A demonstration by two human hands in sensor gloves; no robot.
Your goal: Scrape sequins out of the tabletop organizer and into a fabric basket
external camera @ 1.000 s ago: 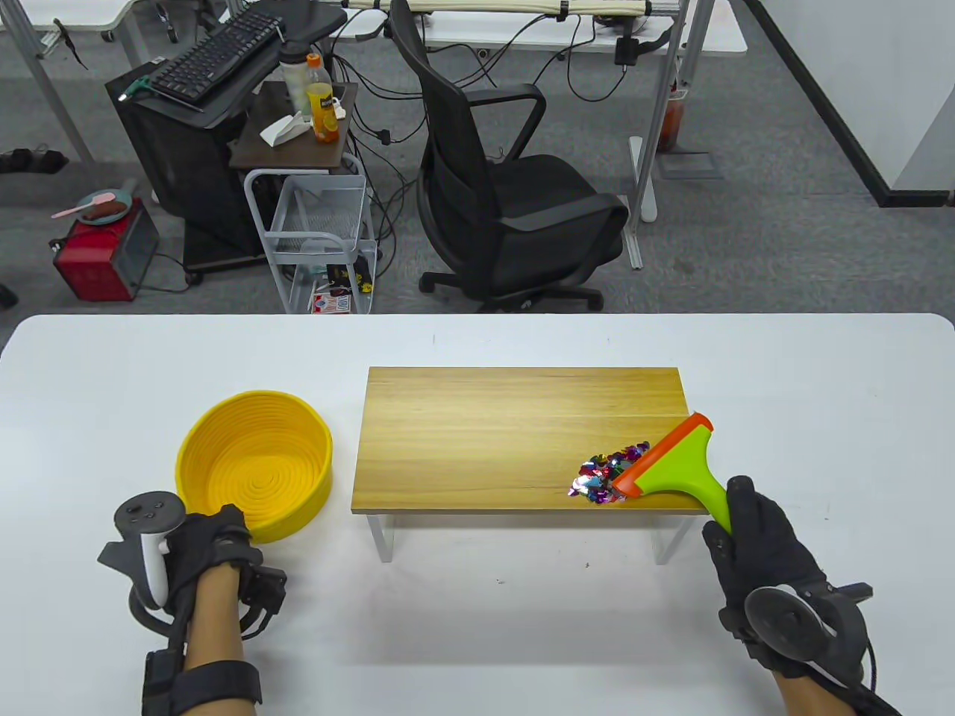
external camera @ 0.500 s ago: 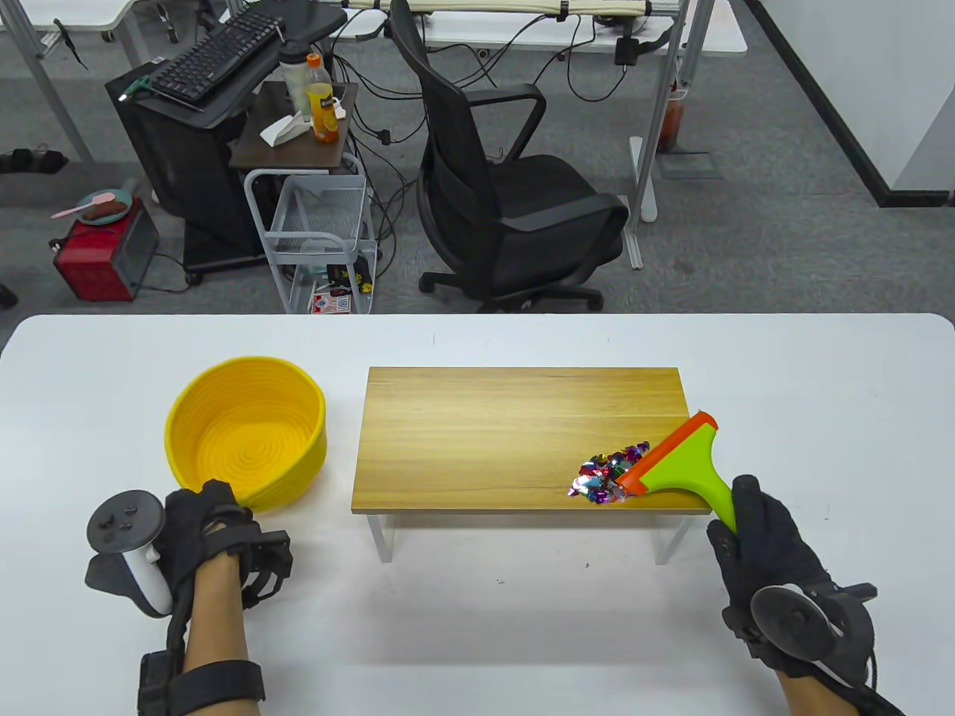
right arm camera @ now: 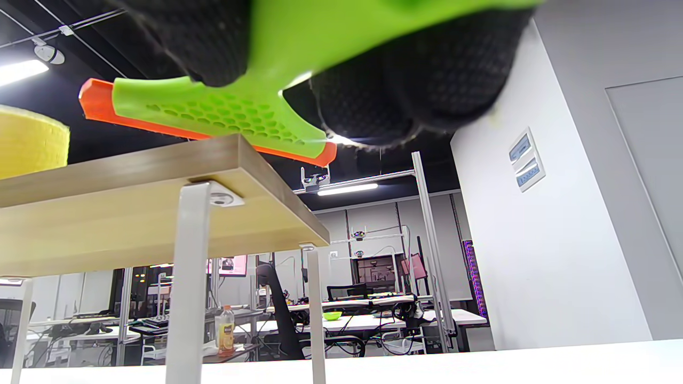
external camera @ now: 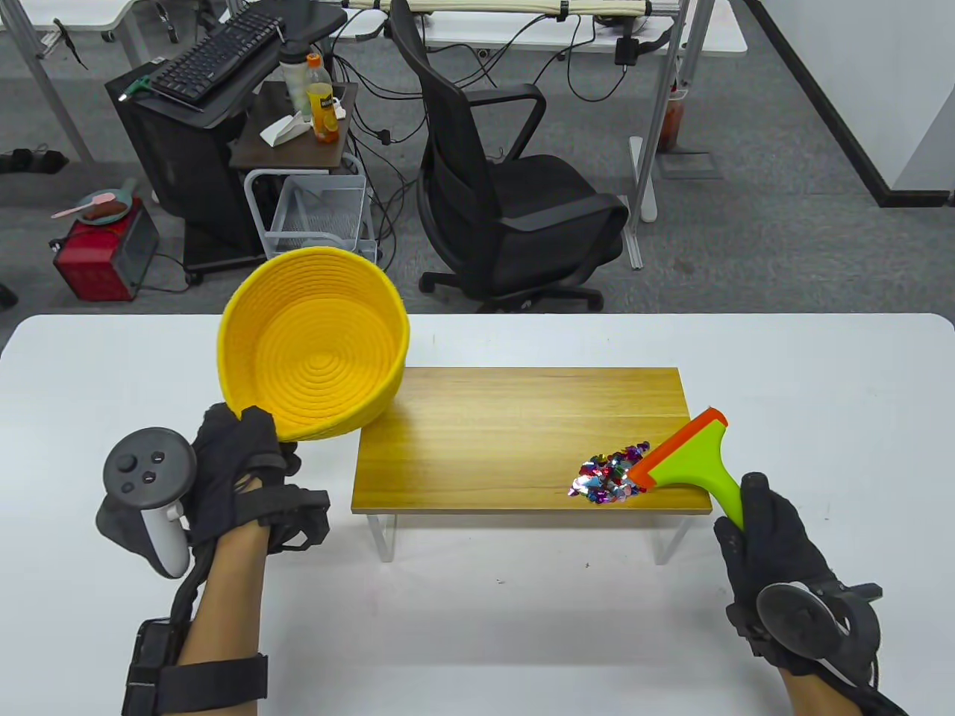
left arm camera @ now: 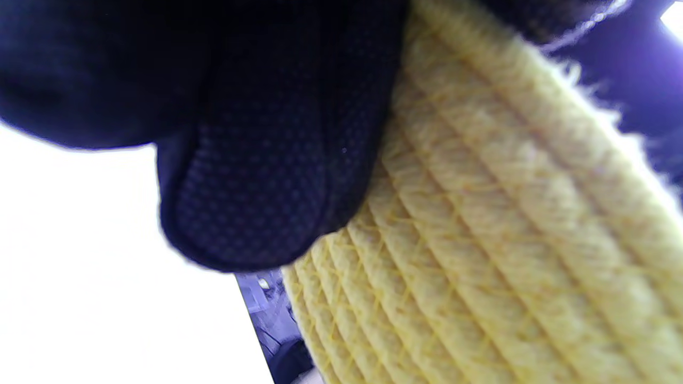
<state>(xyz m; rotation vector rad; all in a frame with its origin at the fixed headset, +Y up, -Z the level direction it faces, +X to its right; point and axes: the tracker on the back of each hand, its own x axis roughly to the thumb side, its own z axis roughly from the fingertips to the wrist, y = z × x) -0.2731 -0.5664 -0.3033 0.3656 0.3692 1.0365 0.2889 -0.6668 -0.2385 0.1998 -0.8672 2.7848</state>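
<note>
My left hand (external camera: pixel 239 462) grips the near rim of the yellow fabric basket (external camera: pixel 317 350) and holds it lifted and tilted toward me, over the left end of the wooden tabletop organizer (external camera: pixel 515 436). The woven wall fills the left wrist view (left arm camera: pixel 480 240) beside a gloved finger (left arm camera: pixel 256 160). A pile of coloured sequins (external camera: pixel 604 477) lies at the organizer's front right. My right hand (external camera: pixel 768 537) grips the handle of the green scraper (external camera: pixel 683 462), whose orange blade rests just right of the sequins. The scraper shows from below in the right wrist view (right arm camera: pixel 224 112).
The organizer stands on white legs (right arm camera: pixel 184 288) on the white table (external camera: pixel 477 597). Beyond the table's far edge are a black office chair (external camera: pixel 507 186) and a wire cart (external camera: pixel 317 224).
My left hand has taken the basket off the table, lifted it up and to the right, and tilted its opening toward me. The scraper has shifted slightly right; the sequins have not moved.
</note>
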